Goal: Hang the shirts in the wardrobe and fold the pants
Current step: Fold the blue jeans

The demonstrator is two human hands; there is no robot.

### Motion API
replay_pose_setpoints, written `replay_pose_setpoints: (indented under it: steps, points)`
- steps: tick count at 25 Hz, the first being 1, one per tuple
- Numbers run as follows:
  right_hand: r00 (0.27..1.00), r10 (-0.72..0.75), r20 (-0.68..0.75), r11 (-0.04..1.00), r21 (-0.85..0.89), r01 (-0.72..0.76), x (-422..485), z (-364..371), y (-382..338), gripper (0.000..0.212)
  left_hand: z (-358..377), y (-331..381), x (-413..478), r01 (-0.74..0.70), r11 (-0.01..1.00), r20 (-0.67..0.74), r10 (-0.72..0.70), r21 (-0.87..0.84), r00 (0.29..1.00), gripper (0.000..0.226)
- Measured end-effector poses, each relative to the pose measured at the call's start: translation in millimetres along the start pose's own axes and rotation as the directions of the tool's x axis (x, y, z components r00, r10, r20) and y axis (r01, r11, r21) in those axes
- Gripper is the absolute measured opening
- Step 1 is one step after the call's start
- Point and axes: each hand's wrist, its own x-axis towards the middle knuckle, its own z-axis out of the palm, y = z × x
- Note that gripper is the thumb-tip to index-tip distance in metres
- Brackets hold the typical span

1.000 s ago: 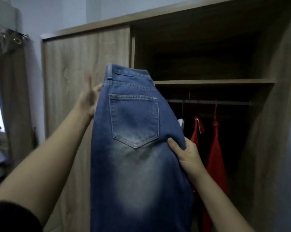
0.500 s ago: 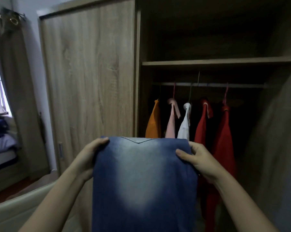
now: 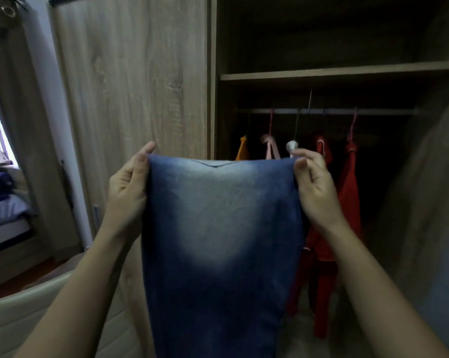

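Left hand (image 3: 128, 188): pinching left corner of folded edge.
Right hand (image 3: 313, 187): pinching right corner.
Jeans (image 3: 219, 244): blue denim, held up before wardrobe (image 3: 130, 73) — folded over, apparently at the seat.
Shirts (image 3: 348, 192): hung on rail (image 3: 373, 111) — orange, pink, white, red.

No readable text, label, brand, number or sign. None made out on jeans (image 3: 218, 228), wardrobe (image 3: 140, 73) or shirts (image 3: 348, 189).
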Motion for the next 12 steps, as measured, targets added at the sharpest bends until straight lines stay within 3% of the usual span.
replay_pose_setpoints:
  steps: [2, 4, 5, 8, 9, 11, 12]
  points:
    - [0.975, 0.049, 0.219, 0.993, 0.091, -0.070, 8.3, -5.0, 3.1, 0.065, -3.0, -1.3, 0.1, 0.069, 0.997, 0.135, -0.066, -0.016, 0.989, 0.071]
    - [0.945, 0.058, 0.321, 0.998, -0.024, -0.053, 9.6, -9.4, 8.4, 0.094, -3.1, -3.7, -1.2, 0.100, 0.990, 0.104, -0.110, 0.096, 0.988, 0.086]
    - [0.941, 0.054, 0.335, 0.998, -0.046, -0.041, 11.6, -10.7, 7.5, 0.093, -2.8, -4.6, -1.3, 0.085, 0.989, 0.061, -0.092, 0.122, 0.994, 0.082]
    - [0.940, 0.034, 0.341, 0.989, 0.126, -0.082, 19.2, -12.0, -3.4, 0.039, 2.0, -1.3, -1.2, 0.020, 0.999, -0.006, -0.020, 0.046, 1.000, 0.052]
    - [0.958, 0.029, 0.285, 0.986, 0.152, -0.075, 19.8, -11.2, -3.9, 0.031, 6.0, 2.3, -0.8, 0.007, 0.999, -0.016, -0.006, 0.041, 1.000, 0.045]
    - [0.990, 0.081, 0.115, 0.974, 0.201, -0.103, 10.5, -6.9, 7.3, 0.033, 13.7, 9.9, 3.3, -0.049, 0.997, -0.041, 0.052, 0.061, 0.998, 0.037]
    - [0.990, 0.129, 0.059, 0.959, 0.248, -0.139, -1.8, -3.6, 16.7, 0.053, 17.3, 13.8, 5.0, -0.075, 0.995, -0.043, 0.078, 0.069, 0.996, 0.036]
